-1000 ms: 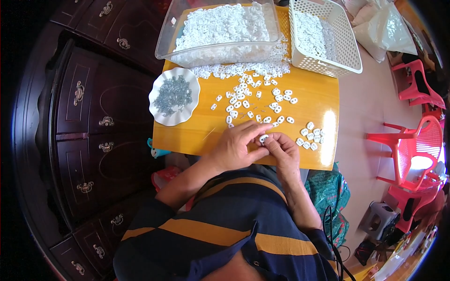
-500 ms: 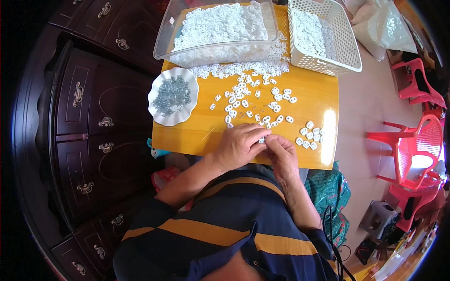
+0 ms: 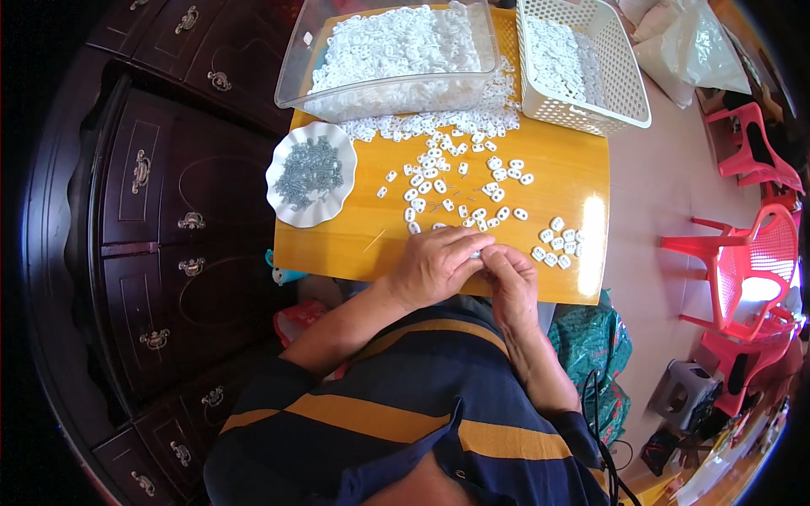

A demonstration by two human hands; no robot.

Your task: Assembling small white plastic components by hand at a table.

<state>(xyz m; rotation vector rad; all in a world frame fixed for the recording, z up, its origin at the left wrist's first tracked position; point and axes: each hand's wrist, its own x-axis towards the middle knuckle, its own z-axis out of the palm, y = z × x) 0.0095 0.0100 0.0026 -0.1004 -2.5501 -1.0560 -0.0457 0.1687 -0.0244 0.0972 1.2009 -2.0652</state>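
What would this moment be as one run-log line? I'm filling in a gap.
left hand: pinching small white part | right hand: fingers meeting it | loose white parts: scattered on yellow table | screw dish: left

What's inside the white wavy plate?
The white wavy plate holds a heap of small grey metal pieces, maybe screws. They cover its middle, so whatever lies under them is hidden.

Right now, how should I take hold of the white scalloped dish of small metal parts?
Grip the white scalloped dish by its bare wavy rim on the near edge, coming from the person's side. The rim flares clear of the metal parts, and the clear bin crowds the far side.
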